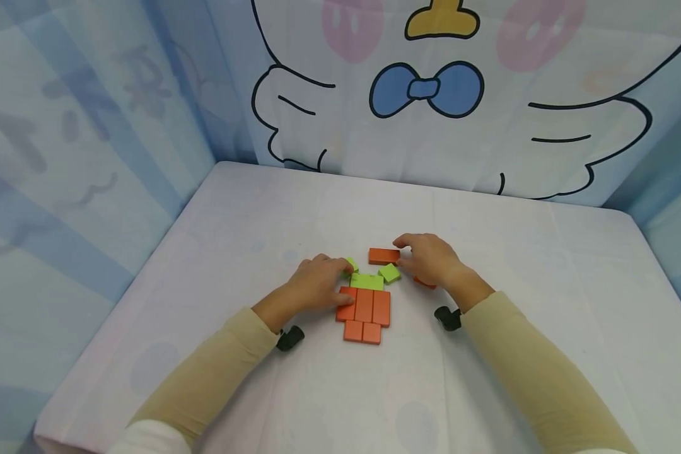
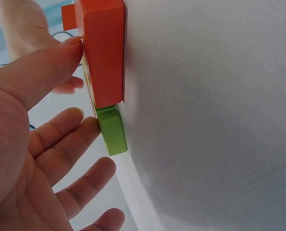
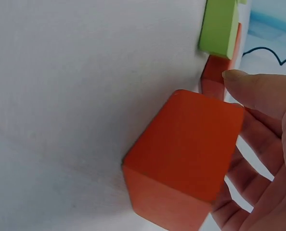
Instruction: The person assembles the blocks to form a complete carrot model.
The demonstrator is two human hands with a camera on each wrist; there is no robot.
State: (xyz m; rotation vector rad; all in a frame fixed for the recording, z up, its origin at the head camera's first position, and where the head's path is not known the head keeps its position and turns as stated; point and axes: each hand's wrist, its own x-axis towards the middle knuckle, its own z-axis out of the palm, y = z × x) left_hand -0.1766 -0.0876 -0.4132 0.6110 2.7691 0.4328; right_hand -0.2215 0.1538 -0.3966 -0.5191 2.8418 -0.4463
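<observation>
My left hand (image 1: 316,284) lies over the left side of a flat block pattern. Its thumb touches the top of a red-orange block (image 2: 104,57), while its fairly straight fingertips reach a small green block (image 2: 113,130). My right hand (image 1: 431,260) is at the right end of a loose red-orange block (image 1: 383,256) at the far side, thumb tip close to that end and fingers spread. Another red-orange block (image 3: 186,144) lies under the right palm, mostly hidden from the head view. A tilted green block (image 1: 389,273) sits just left of the right thumb.
Below a wide green block (image 1: 367,282) stand red-orange blocks (image 1: 364,306) side by side, with two shorter ones (image 1: 362,331) nearest me. All lie on a white cloth-covered table (image 1: 232,208). A printed curtain (image 1: 420,145) hangs behind its far edge.
</observation>
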